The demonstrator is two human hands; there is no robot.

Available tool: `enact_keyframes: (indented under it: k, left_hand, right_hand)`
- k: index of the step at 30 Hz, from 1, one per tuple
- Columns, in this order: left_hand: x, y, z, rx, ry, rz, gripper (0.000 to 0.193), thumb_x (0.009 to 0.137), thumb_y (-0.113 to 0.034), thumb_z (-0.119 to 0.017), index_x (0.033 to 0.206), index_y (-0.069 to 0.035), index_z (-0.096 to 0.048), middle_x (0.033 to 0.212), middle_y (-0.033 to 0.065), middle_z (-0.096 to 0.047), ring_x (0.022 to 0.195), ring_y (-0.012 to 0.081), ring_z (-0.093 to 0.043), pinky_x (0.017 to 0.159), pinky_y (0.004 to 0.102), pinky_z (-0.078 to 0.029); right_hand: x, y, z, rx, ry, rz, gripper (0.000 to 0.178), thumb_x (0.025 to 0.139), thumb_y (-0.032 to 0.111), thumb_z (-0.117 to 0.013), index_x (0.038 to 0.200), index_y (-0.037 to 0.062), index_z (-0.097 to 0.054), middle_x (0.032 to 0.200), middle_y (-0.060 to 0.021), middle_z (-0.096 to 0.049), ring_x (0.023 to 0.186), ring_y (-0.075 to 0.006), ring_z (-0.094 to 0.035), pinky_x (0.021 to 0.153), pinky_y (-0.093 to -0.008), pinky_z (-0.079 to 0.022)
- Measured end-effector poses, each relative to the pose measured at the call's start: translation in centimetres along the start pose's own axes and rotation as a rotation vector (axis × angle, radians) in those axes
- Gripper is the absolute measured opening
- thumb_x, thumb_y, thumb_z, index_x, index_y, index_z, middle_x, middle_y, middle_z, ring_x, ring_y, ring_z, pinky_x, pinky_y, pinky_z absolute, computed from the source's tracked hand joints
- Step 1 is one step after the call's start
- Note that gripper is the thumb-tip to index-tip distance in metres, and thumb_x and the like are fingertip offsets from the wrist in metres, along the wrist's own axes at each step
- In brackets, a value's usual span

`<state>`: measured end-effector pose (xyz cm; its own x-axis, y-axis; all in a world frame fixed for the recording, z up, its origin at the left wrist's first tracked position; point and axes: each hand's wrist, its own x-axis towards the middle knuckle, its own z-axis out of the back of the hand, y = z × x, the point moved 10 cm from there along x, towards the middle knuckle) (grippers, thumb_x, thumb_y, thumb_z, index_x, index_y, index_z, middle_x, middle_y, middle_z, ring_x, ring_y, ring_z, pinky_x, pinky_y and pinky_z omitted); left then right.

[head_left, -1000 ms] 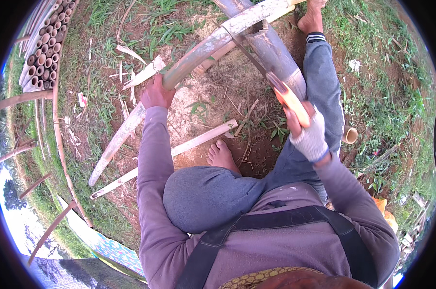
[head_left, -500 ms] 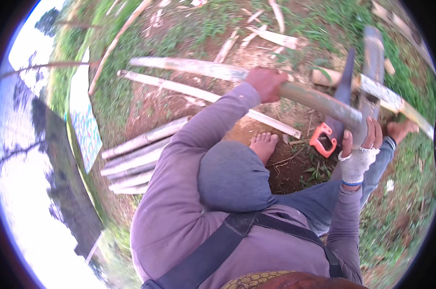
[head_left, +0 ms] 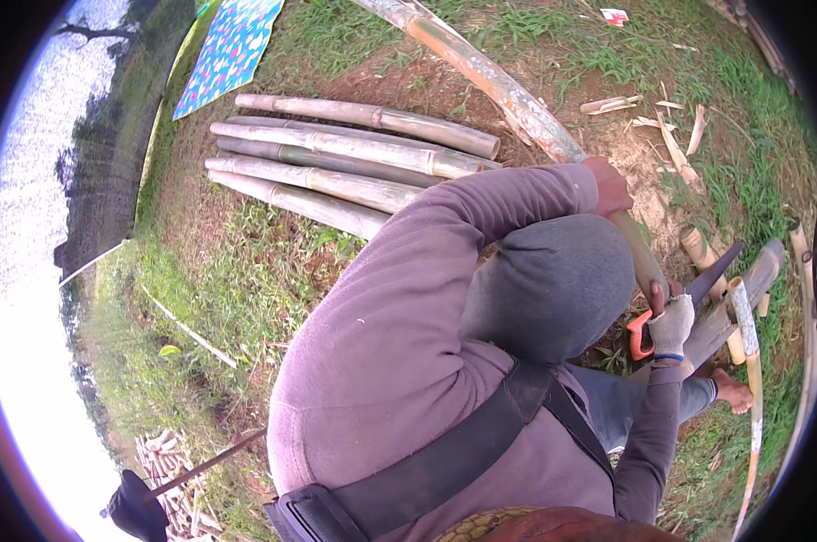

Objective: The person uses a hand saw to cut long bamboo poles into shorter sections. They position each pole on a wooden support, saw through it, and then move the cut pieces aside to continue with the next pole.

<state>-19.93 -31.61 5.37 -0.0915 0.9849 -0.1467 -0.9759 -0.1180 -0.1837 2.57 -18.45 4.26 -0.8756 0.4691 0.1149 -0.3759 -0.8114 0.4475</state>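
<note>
My bare left hand point(head_left: 612, 187) is closed round a long bamboo pole point(head_left: 508, 86), which runs from the top edge of the view down to the right, past my bent knee. My right hand point(head_left: 672, 327), in a white fingerless glove, grips the near end of the same pole, its fingertips showing at the end. Beside the glove lies a handsaw with an orange handle point(head_left: 639, 336) and a dark blade point(head_left: 717, 271). The saw is partly hidden behind my right hand. Under the blade, a thick piece of bamboo point(head_left: 759, 271) lies on the ground.
Several cut bamboo poles point(head_left: 363, 140) lie side by side at the left. A thin pale pole point(head_left: 748, 361) lies at the right beside my bare foot point(head_left: 733, 391). Split pieces point(head_left: 675, 149) and sawdust are scattered beyond. A patterned blue sheet point(head_left: 232, 54) lies far left.
The view has turned left. The long pole has swung from pointing left to pointing away from me. Both hands are nearer my body, and my right fingers have closed on the pole's end.
</note>
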Motion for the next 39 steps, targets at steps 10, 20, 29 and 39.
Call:
enact_keyframes:
  k: [10, 20, 29, 39]
  left_hand:
    - [-22.3, 13.7, -1.8, -0.048, 0.185, 0.434, 0.053, 0.076, -0.03, -0.088, 0.126, -0.026, -0.071, 0.115, 0.0063, -0.078, 0.114, 0.0324, -0.075, 0.093, 0.0482, -0.06]
    - [-45.3, 23.6, -8.8, 0.143, 0.363, 0.906, 0.054, 0.097, -0.016, -0.07, 0.147, -0.032, -0.06, 0.147, 0.0078, -0.063, 0.14, 0.0316, -0.058, 0.112, 0.0573, -0.046]
    - [-49.2, 27.2, -11.6, -0.039, -0.201, 1.182, 0.051, 0.09, -0.024, -0.068, 0.141, -0.026, -0.068, 0.15, 0.0086, -0.062, 0.143, 0.0341, -0.052, 0.118, 0.0534, -0.044]
    - [-6.2, 12.3, -0.9, -0.473, -0.197, 0.078, 0.043, 0.09, -0.02, -0.084, 0.129, -0.009, -0.073, 0.123, 0.0159, -0.076, 0.112, 0.0337, -0.074, 0.097, 0.0433, -0.059]
  right_hand:
    - [8.1, 18.6, -13.9, 0.177, 0.381, 0.042, 0.03, 0.093, 0.029, -0.074, 0.11, 0.0046, -0.076, 0.095, -0.0183, -0.075, 0.09, -0.0397, -0.072, 0.076, -0.0473, -0.055]
    - [5.7, 10.0, -19.9, 0.25, 0.257, 0.105, 0.029, 0.098, 0.024, -0.072, 0.117, 0.0032, -0.074, 0.097, -0.0179, -0.075, 0.091, -0.0379, -0.073, 0.076, -0.0452, -0.056]
    - [-8.4, -2.4, -9.5, 0.158, -0.114, -0.366, 0.035, 0.105, 0.031, -0.068, 0.114, -0.0014, -0.076, 0.098, -0.0256, -0.078, 0.094, -0.0422, -0.076, 0.082, -0.0489, -0.057]
    - [-9.4, -5.2, -8.6, 0.381, -0.183, -0.616, 0.033, 0.096, 0.031, -0.076, 0.11, 0.0011, -0.079, 0.09, -0.0254, -0.077, 0.088, -0.0404, -0.076, 0.08, -0.0491, -0.058]
